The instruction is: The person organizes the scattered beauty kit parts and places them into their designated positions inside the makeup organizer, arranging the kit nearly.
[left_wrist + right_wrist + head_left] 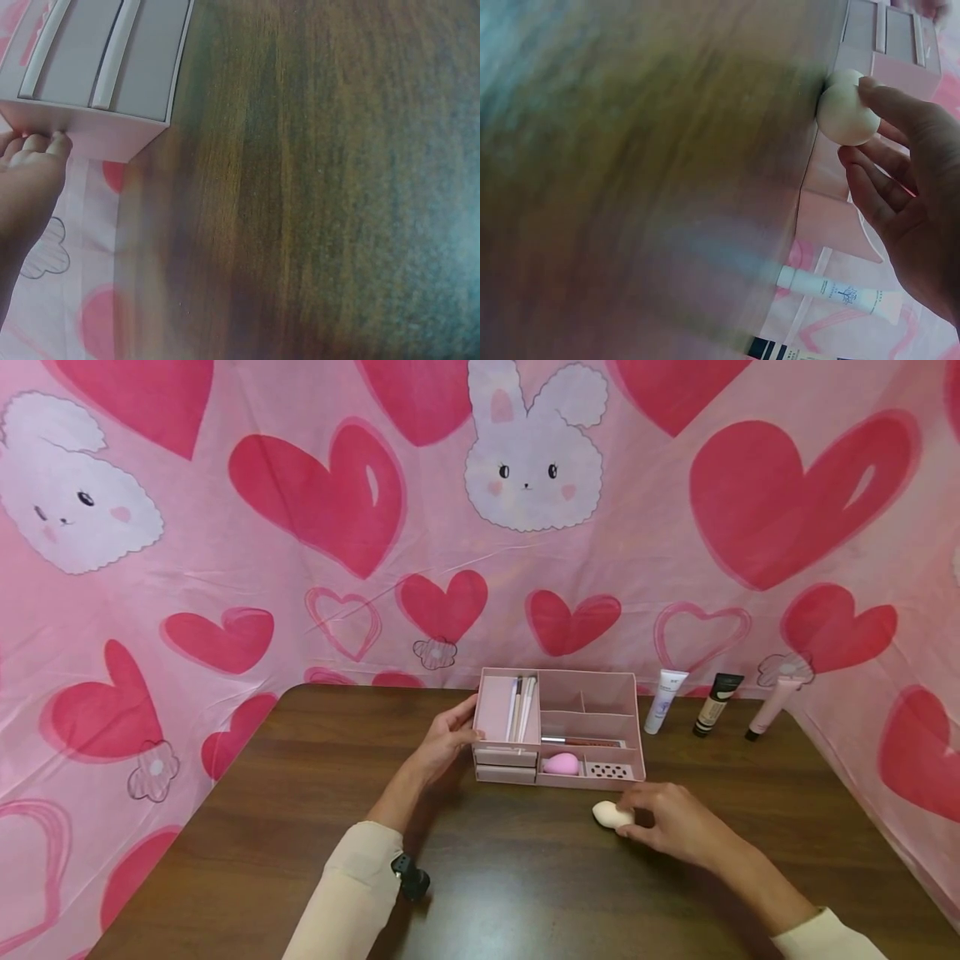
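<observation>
A pink makeup organizer (588,693) stands on the table, with brushes (521,706) in its left tray and a pink makeup sponge (562,764) in a front compartment. My left hand (444,743) touches the organizer's left side, its fingertips against the wall in the left wrist view. In front of the organizer's right corner, my right hand (675,820) holds a cream makeup sponge (611,815) between thumb and fingers, at or just above the tabletop. The right wrist view shows this sponge (846,112) with a rounded, waisted shape.
Behind and to the right stand a white tube (664,702), a black-capped beige tube (717,704) and a pink tube (772,708). A lip gloss tube (592,742) lies in the organizer's middle row, above a dotted section (609,771). Pink heart-patterned cloth (315,502) surrounds the wooden table (300,827).
</observation>
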Action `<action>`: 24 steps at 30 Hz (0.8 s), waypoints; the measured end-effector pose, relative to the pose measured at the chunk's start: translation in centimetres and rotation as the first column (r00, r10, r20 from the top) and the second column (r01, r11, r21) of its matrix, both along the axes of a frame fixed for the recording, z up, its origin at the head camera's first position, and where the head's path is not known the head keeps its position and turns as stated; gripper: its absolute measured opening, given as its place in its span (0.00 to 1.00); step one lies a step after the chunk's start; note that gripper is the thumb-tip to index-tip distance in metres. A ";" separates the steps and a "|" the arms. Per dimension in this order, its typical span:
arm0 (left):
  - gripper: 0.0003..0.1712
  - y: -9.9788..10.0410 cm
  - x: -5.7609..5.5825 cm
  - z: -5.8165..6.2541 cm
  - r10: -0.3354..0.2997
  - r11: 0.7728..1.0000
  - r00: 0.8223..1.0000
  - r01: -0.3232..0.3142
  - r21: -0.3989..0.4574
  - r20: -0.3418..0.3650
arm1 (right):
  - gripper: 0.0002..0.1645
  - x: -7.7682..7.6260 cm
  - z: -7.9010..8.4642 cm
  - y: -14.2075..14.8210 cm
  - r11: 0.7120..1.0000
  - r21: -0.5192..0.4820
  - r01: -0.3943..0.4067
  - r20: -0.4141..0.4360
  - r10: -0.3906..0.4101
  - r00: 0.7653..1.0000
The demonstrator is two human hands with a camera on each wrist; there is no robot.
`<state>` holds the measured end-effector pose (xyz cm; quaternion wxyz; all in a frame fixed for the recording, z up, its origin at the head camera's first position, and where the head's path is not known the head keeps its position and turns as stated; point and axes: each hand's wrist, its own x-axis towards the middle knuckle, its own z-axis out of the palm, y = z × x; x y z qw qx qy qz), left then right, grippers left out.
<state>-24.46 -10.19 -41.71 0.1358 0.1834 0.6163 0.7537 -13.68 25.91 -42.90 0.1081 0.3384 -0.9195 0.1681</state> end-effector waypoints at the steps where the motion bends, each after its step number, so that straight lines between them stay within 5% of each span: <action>1: 0.44 0.0 0.0 0.0 0.000 1.000 1.000 0.000 -0.001 0.000 | 0.12 0.0 0.0 0.0 1.000 -0.003 0.002 0.004 -0.002 1.000; 24: 0.46 -0.4 -0.4 -0.8 -0.043 0.999 0.995 0.043 0.006 -0.092 | 0.12 -0.3 0.0 0.3 0.996 -0.082 -0.029 -0.023 0.027 0.999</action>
